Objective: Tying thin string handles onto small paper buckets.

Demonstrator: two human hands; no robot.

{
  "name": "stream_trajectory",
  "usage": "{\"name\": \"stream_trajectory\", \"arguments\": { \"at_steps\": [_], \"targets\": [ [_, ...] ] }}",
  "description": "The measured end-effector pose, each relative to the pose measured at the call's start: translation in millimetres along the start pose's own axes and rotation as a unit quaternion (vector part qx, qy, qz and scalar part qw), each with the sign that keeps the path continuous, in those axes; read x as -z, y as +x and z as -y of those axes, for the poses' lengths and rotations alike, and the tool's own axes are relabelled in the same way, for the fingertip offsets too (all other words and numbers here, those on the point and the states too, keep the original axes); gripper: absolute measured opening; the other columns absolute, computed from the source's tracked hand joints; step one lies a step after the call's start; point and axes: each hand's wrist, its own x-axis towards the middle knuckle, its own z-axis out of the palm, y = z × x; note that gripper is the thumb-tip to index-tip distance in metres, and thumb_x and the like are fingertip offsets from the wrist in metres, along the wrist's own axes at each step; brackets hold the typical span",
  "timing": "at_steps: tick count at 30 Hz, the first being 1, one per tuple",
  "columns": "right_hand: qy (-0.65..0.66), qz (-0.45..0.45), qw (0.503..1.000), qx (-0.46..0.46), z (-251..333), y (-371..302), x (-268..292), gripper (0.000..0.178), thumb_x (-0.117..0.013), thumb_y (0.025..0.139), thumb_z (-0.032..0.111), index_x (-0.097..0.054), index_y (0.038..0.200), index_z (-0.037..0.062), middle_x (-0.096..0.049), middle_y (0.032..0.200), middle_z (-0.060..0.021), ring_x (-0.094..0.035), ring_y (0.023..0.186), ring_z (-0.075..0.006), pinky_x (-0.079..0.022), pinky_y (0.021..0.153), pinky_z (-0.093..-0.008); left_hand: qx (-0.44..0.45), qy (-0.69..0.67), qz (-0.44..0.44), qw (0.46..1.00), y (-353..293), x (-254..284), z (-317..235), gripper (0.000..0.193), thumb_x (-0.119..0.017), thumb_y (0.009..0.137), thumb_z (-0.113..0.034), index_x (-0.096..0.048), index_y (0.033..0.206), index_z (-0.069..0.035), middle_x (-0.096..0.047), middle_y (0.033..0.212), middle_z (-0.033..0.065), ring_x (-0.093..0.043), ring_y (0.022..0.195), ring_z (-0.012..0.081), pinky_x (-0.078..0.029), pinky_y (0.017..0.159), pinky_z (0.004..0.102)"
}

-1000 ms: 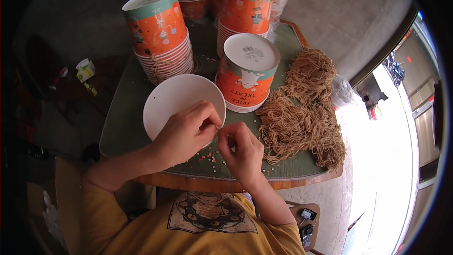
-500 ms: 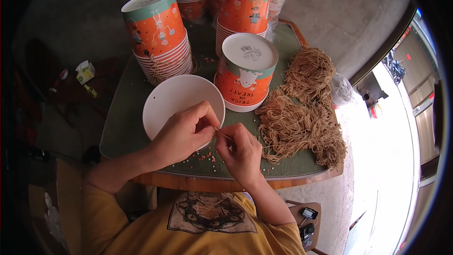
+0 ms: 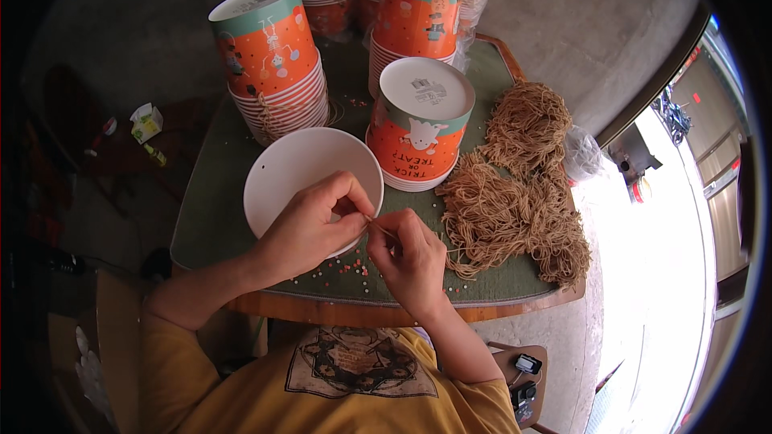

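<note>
A white paper bucket (image 3: pixel 289 169) lies tipped with its mouth toward me, and a small punched hole shows in its left wall. My left hand (image 3: pixel 326 217) is closed at the bucket's right rim, thumb and forefinger pinching a thin tan string. Just right of it, my right hand (image 3: pixel 408 253) pinches the same string (image 3: pixel 388 232), which runs between both sets of fingertips. How the string meets the bucket's rim is hidden behind my fingers. A heap of tan strings (image 3: pixel 515 201) lies to the right of my right hand.
Upside-down stacks of orange and green buckets stand beyond: a left stack (image 3: pixel 269 56), a back stack (image 3: pixel 418 16) and a nearer stack (image 3: pixel 422 120). Tiny paper dots (image 3: pixel 354 273) litter the green tabletop (image 3: pixel 213 225). A stool (image 3: pixel 527 354) holding small devices stands at lower right.
</note>
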Motion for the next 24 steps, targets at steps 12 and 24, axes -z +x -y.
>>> {"name": "stream_trajectory", "arguments": {
  "at_steps": [12, 24],
  "targets": [
    [0.362, 0.005, 0.894, -0.264, -7.2, 0.2, -0.4, 0.01, -0.061, 0.093, 0.008, -0.054, 0.092, 0.0009, -0.056, 0.078, 0.0046, -0.049, 0.07, -0.0006, -0.04, 0.063, -0.0165, 0.065, -0.101, 0.04, 0.992, 6.1, 1.1, 2.2, 0.011, -0.053, 0.092, 0.0, -0.052, 0.103, -0.003, -0.056, 0.095, 0.0014, -0.055, 0.089, 0.0071, -0.046, 0.081, 0.024],
    [0.26, 0.006, 0.941, -0.216, -1.9, -1.6, -0.5, 0.009, -0.062, 0.091, 0.007, -0.055, 0.091, 0.002, -0.057, 0.073, 0.0043, -0.048, 0.064, 0.0, -0.04, 0.056, -0.017, 0.082, 0.003, 0.036, 0.996, -6.2, 2.9, -12.3, 0.016, -0.057, 0.093, -0.007, -0.054, 0.108, -0.002, -0.056, 0.088, -0.0002, -0.053, 0.08, 0.0056, -0.047, 0.073, 0.0222]
  ]
}}
